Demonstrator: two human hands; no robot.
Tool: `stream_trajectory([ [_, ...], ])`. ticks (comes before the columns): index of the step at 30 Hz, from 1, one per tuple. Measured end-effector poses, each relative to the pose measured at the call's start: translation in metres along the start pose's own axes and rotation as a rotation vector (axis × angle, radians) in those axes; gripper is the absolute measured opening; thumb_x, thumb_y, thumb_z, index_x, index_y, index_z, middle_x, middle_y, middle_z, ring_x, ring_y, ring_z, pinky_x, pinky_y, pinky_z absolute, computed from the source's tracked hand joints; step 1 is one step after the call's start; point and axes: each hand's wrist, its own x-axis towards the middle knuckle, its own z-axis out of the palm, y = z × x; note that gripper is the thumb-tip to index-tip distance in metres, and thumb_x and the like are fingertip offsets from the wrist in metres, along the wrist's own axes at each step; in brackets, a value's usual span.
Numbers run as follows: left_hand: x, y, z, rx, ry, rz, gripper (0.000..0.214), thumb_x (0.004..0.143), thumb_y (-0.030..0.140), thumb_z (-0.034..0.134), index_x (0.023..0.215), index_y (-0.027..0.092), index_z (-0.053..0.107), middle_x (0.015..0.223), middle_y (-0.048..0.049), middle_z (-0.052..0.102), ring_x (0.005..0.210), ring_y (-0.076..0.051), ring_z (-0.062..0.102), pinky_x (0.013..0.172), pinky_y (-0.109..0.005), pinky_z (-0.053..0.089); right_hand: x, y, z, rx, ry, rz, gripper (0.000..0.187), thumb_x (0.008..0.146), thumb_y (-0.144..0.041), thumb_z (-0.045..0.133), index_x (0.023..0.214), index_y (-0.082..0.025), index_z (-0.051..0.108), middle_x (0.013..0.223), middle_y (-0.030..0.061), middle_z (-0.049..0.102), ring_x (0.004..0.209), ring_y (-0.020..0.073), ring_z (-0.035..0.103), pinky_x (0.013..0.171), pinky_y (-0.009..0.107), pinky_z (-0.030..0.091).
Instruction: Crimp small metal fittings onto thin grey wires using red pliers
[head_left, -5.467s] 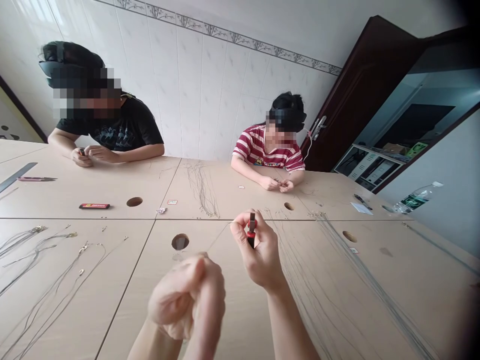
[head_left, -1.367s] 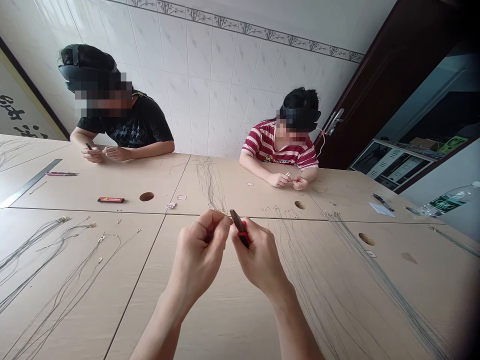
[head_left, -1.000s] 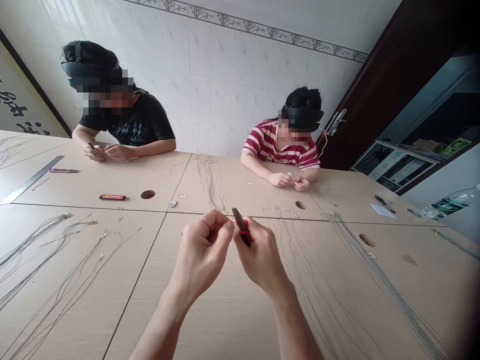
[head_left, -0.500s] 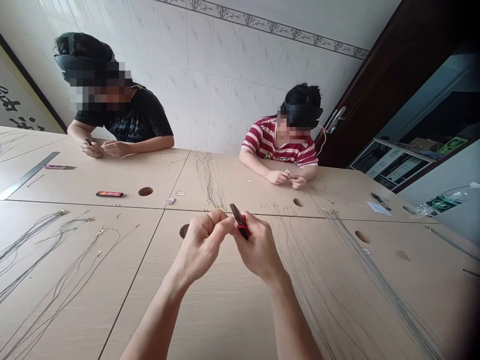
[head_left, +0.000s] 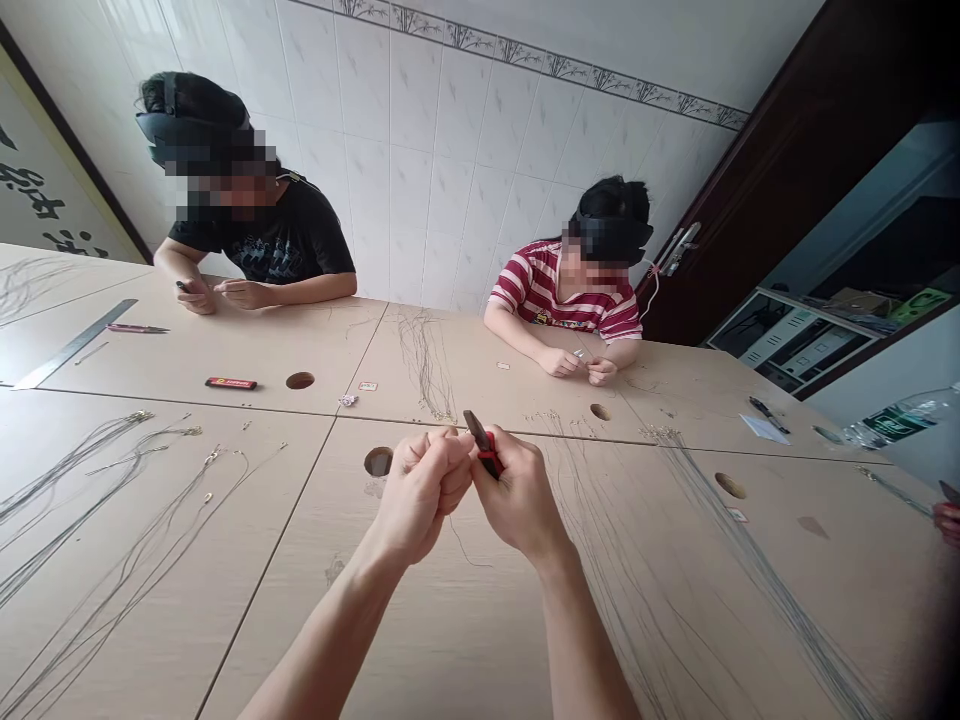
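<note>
My right hand (head_left: pixel 517 490) is closed around a pair of pliers (head_left: pixel 481 440) with red-and-black handles, their dark jaws pointing up and to the left. Right beside the jaws, my left hand (head_left: pixel 427 480) is closed in a pinch. A thin cord (head_left: pixel 466 550) trails from under it over the table. Whatever sits between the left fingertips is too small to make out. Just beyond both hands lies a bundle of thin cords (head_left: pixel 424 365) with small gold-coloured ends.
Other cord bundles lie at the left (head_left: pixel 112 530) and right (head_left: pixel 757 550) of the table (head_left: pixel 300 600). Two people sit opposite, hands at small work. A lighter (head_left: pixel 231 383), a steel ruler (head_left: pixel 79 343) and a plastic bottle (head_left: pixel 900 415) are around. Another person's hand (head_left: pixel 948 520) shows at the right edge.
My left fingers have curled in more tightly, and a thin cord now shows below them. The pliers stay in my right hand. A person's hand has appeared at the right edge.
</note>
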Motion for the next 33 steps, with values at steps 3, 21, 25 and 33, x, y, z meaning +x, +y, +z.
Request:
stream_trajectory([
  [3, -0.003, 0.001, 0.0, 0.005, 0.029, 0.041, 0.048, 0.073, 0.029, 0.065, 0.053, 0.021, 0.021, 0.047, 0.0106, 0.018, 0.043, -0.003, 0.013, 0.041, -0.021, 0.011, 0.0, 0.0, 0.002, 0.003, -0.015, 0.002, 0.021, 0.081, -0.014, 0.048, 0.066, -0.023, 0.037, 0.059, -0.0063, 0.038, 0.054, 0.0112, 0.033, 0.051, 0.022, 0.029],
  [21, -0.009, -0.001, 0.0, 0.051, 0.12, 0.09, 0.042, 0.076, 0.023, 0.059, 0.054, 0.022, 0.022, 0.048, 0.0105, 0.017, 0.043, -0.004, 0.015, 0.042, -0.021, 0.013, 0.001, 0.001, 0.007, 0.09, -0.042, 0.049, 0.015, 0.085, -0.02, 0.048, 0.07, -0.02, 0.051, 0.059, -0.0056, 0.041, 0.055, 0.0111, 0.037, 0.052, 0.022, 0.032],
  [25, -0.01, -0.001, -0.007, 0.105, 0.131, 0.121, 0.043, 0.078, 0.024, 0.056, 0.055, 0.022, 0.02, 0.05, 0.0096, 0.017, 0.045, -0.005, 0.015, 0.043, -0.022, 0.014, 0.001, 0.001, 0.011, 0.116, -0.059, 0.074, 0.016, 0.084, -0.02, 0.049, 0.068, -0.021, 0.047, 0.06, -0.0052, 0.044, 0.055, 0.011, 0.039, 0.053, 0.022, 0.032],
  [33, -0.016, 0.008, -0.026, 0.634, 0.2, 0.2, 0.035, 0.088, 0.038, 0.056, 0.06, 0.018, 0.048, 0.055, 0.0065, 0.028, 0.05, -0.008, 0.021, 0.046, -0.024, 0.017, -0.001, -0.003, 0.008, 0.042, -0.074, 0.037, 0.017, 0.084, -0.015, 0.05, 0.069, -0.021, 0.043, 0.061, -0.0056, 0.044, 0.055, 0.0107, 0.036, 0.054, 0.023, 0.031],
])
